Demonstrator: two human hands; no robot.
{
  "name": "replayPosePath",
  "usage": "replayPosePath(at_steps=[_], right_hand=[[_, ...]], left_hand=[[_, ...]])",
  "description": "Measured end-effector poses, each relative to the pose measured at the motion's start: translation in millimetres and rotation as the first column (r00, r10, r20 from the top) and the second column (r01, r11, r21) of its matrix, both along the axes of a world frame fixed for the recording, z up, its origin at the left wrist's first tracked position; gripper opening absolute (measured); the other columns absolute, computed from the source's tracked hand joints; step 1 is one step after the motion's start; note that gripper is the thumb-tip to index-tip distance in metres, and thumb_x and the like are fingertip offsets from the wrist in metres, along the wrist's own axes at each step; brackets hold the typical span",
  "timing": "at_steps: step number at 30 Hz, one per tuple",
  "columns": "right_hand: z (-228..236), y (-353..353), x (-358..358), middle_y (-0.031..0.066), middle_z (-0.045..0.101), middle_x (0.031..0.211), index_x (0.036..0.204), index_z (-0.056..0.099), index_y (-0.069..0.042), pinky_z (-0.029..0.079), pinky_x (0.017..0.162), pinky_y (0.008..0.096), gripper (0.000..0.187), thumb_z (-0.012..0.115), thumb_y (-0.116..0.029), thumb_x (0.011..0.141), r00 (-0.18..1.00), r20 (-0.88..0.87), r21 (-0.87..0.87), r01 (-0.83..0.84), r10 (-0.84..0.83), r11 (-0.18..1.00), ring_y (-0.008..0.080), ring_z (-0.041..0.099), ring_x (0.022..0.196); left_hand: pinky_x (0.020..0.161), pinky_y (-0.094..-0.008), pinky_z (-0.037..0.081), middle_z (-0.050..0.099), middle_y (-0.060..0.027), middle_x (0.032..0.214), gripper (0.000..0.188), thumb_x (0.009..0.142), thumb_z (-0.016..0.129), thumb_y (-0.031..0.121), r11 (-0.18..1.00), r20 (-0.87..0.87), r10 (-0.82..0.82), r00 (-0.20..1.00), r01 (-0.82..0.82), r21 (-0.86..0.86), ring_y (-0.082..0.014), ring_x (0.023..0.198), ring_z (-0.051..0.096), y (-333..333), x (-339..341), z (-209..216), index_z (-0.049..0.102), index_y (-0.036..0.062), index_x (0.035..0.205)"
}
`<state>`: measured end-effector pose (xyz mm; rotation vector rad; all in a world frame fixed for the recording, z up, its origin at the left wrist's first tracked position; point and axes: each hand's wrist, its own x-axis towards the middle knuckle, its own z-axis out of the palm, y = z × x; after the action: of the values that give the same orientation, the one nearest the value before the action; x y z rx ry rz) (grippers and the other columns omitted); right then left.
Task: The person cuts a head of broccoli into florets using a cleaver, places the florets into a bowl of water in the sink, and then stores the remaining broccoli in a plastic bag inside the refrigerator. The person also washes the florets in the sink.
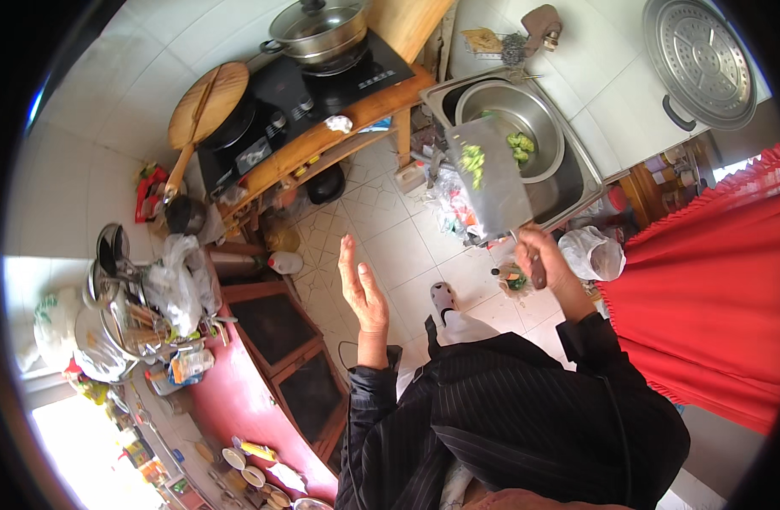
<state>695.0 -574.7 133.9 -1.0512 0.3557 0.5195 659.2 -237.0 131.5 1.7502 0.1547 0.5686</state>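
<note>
My right hand (545, 257) is wrapped round the dark handle of a cleaver (502, 197). Its wide metal blade lies flat, with chopped green vegetable pieces (472, 161) on it. The blade's far end overlaps the edge of a round steel basin (550, 134), which stands in the sink (579, 189). More green vegetable pieces (520, 148) rest inside that basin, partly screened by the blade. My left hand (363, 293) is raised over the floor with fingers stretched out, holding nothing.
A lidded pot (322, 38) and a wok with a wooden lid (204, 100) sit on the black cooktop (296, 106). A steamer tray (700, 64) is at upper right. Red curtain (704, 289) hangs right; a red-topped cabinet (237, 387) stands left. Plastic bags (453, 200) lie beside the sink.
</note>
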Motion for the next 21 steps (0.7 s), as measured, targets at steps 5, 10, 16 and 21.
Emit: replayPosePath(at_steps=[5, 10, 16, 21], right_hand=[[-24, -59, 87, 0.0097, 0.058, 0.060, 0.088, 0.060, -0.006, 0.047, 0.047, 0.0342, 0.013, 0.067, -0.016, 0.083, 0.942, 0.333, -0.740, 0.283, -0.034, 0.610, 0.0216, 0.058, 0.050], [-68, -67, 129, 0.0200, 0.058, 0.067, 0.090, 0.062, -0.004, 0.048, 0.062, 0.0420, 0.018, 0.067, -0.013, 0.076, 0.773, 0.604, -0.790, 0.613, 0.193, 0.017, 0.0364, 0.059, 0.062], [-45, -72, 132, 0.0015, 0.056, 0.060, 0.085, 0.063, -0.005, 0.040, 0.038, 0.0291, 0.009, 0.068, -0.013, 0.083, 0.919, 0.321, -0.733, 0.394, -0.229, 0.554, 0.0103, 0.054, 0.047], [-23, -53, 124, 0.0020, 0.056, 0.063, 0.092, 0.060, -0.006, 0.041, 0.035, 0.0265, 0.014, 0.069, -0.016, 0.086, 0.908, 0.212, -0.314, 0.414, -0.362, 0.854, 0.0117, 0.053, 0.045]], left_hand=[[0.115, -0.0429, 0.025, 0.049, -0.0171, 0.142, 0.043, 0.102, 0.044, 0.023, 0.989, -0.065, -0.141, 0.988, 0.143, 0.025, -0.0320, 0.140, 0.036, -35, 43, 1, 0.049, -0.0021, 0.136], [0.115, -0.0428, 0.025, 0.050, -0.0169, 0.141, 0.043, 0.102, 0.045, 0.024, 0.979, -0.129, -0.183, 0.975, 0.193, 0.066, -0.0324, 0.140, 0.036, -33, 68, -8, 0.050, -0.0016, 0.136], [0.115, -0.0424, 0.025, 0.051, -0.0166, 0.141, 0.042, 0.102, 0.047, 0.024, 0.986, -0.134, -0.159, 0.978, 0.163, 0.019, -0.0324, 0.140, 0.036, -27, 80, -14, 0.050, -0.0006, 0.136], [0.114, -0.0422, 0.026, 0.052, -0.0174, 0.139, 0.041, 0.101, 0.049, 0.023, 0.981, -0.180, -0.156, 0.971, 0.173, 0.084, -0.0333, 0.139, 0.037, -25, 72, -18, 0.051, 0.0002, 0.134]])
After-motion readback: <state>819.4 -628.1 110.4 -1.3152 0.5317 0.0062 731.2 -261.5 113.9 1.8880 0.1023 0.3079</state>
